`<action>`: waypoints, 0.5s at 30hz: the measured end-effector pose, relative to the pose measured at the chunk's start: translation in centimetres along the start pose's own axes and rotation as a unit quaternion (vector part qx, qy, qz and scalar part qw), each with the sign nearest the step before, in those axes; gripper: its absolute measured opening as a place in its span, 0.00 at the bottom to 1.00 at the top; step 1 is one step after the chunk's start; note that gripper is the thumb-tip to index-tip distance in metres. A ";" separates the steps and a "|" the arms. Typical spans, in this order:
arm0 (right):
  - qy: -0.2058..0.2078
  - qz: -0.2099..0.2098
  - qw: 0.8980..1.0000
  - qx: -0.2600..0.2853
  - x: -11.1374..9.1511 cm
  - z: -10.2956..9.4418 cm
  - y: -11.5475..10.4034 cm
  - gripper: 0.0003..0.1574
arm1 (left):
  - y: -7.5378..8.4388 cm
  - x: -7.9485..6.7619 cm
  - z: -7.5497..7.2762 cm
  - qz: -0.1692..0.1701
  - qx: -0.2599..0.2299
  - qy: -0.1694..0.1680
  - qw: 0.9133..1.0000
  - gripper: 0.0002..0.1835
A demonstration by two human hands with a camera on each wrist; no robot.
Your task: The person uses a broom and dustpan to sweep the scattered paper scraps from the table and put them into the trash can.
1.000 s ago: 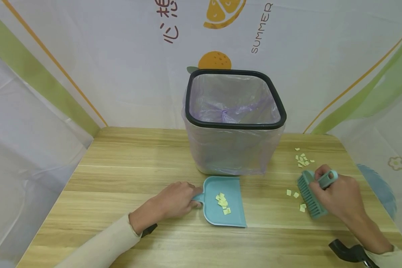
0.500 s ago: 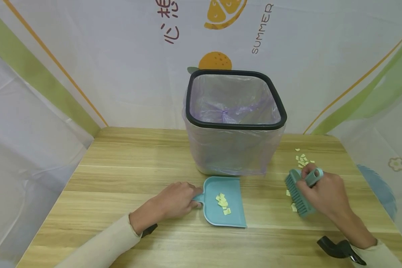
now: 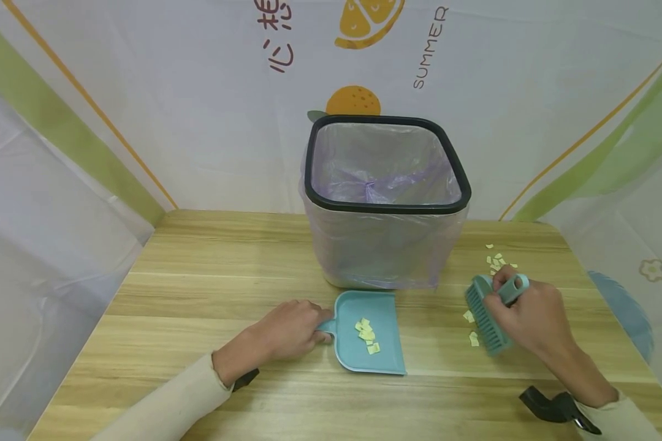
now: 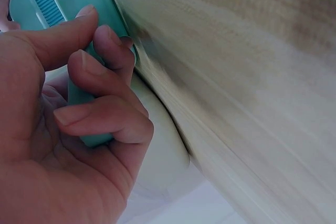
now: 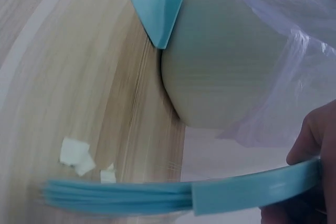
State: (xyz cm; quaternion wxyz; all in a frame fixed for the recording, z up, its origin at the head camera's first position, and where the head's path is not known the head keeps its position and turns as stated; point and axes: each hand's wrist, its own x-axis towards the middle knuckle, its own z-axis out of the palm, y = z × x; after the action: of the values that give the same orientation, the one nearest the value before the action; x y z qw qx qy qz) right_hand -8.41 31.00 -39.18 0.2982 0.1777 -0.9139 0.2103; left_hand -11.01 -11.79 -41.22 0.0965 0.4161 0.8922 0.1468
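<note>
My left hand (image 3: pixel 291 331) grips the handle of a blue dustpan (image 3: pixel 383 358), which lies flat on the table with its straight edge facing right. Several pale yellow paper scraps (image 3: pixel 366 332) rest in the pan. In the left wrist view the curled fingers (image 4: pixel 107 114) wrap the teal handle. On the right, my right hand (image 3: pixel 535 318) holds a teal hand brush (image 3: pixel 488 324), bristles down on the wood. A few scraps (image 3: pixel 474 339) lie just left of the bristles. The right wrist view shows the brush (image 5: pixel 252 190) edge-on with scraps (image 5: pixel 75 152) beside its bristles.
Behind the dustpan stands a bin (image 3: pixel 386 245) with a black rim and a translucent purple liner. More scraps (image 3: pixel 495 260) lie in a small pile beyond the brush, right of the bin. Printed cloth (image 3: pixel 226 122) hangs behind and at both sides of the wooden table (image 3: pixel 209 269).
My right hand has moved the brush leftward, and the scraps by its bristles have shifted left with it. The left hand, dustpan and bin have stayed in place.
</note>
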 end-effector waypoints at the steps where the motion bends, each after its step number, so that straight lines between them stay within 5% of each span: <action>1: 0.001 0.002 1.000 -0.002 -0.1 -0.1 0.1 0.03 | 0.0 0.0 0.0 0.000 0.000 0.000 1.000 0.10; 15: -0.018 0.028 0.999 -0.005 -0.7 -0.2 0.1 0.05 | 0.0 -0.1 0.0 -0.003 -0.008 -0.001 1.000 0.09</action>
State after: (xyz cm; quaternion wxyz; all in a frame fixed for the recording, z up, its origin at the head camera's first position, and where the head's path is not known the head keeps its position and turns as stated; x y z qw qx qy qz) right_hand -7.84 31.30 -39.52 0.2770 0.1543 -0.9248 0.2104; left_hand -10.99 -11.85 -41.21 0.1018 0.4124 0.8922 0.1533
